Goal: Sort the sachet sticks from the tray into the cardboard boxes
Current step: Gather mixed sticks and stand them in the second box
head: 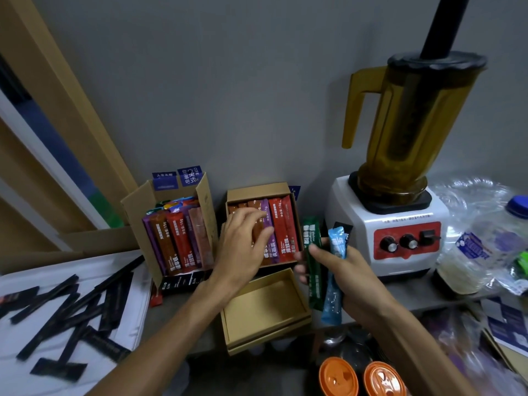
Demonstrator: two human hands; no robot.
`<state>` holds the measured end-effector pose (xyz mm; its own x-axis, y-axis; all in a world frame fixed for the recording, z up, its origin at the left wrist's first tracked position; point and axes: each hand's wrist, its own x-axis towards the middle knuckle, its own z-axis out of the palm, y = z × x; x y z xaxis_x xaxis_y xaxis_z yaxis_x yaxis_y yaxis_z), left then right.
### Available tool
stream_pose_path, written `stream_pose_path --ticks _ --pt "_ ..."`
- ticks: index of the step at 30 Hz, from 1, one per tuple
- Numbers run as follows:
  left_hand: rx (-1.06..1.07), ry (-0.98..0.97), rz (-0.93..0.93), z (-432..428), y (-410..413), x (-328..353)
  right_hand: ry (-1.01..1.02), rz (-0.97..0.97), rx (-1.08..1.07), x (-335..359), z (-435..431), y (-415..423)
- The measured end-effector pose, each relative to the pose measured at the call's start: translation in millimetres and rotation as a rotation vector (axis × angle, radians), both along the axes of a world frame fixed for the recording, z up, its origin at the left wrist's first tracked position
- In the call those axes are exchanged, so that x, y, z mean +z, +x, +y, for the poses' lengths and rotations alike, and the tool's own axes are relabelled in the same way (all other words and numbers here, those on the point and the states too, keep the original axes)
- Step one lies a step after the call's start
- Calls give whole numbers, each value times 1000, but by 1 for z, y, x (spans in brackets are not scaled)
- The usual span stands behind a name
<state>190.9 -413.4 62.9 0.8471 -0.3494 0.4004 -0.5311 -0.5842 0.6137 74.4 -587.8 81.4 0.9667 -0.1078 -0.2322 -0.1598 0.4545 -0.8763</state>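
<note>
Left hand (243, 247) rests with fingers spread and relaxed on the coloured sachets (281, 224) packed in the flat cardboard box (257, 191), to the right of the white tray (134, 318) of black sachet sticks (57, 304) and the taller box (137, 201). Near it sits an empty box (265, 307). Right hand (354, 278) grips a green sachet (313, 270) and a blue sachet (333, 292), both upright, just left of the blender (394, 247).

Tray (137, 332) left of boxes (257, 192), blender (385, 238) right.
</note>
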Motion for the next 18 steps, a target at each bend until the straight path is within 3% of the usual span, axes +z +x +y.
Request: stream_pose_path --ticks 2,5,9,14,16,18 --pt "-122 -135 171 -8 -11 29 -6 -13 43 0 4 1" --pt "-259 -137 302 -15 -16 55 -34 -12 80 3 13 4" --pt "-96 -343 447 -5 -14 64 -122 -8 107 -1 17 -2" --pt "83 -372 471 0 -13 60 -263 -13 38 -3 15 -2" --pt "107 -357 485 7 -14 57 -254 4 -51 -5 11 2" --pt "58 -196 514 23 -16 52 -222 22 -189 -6 3 6"
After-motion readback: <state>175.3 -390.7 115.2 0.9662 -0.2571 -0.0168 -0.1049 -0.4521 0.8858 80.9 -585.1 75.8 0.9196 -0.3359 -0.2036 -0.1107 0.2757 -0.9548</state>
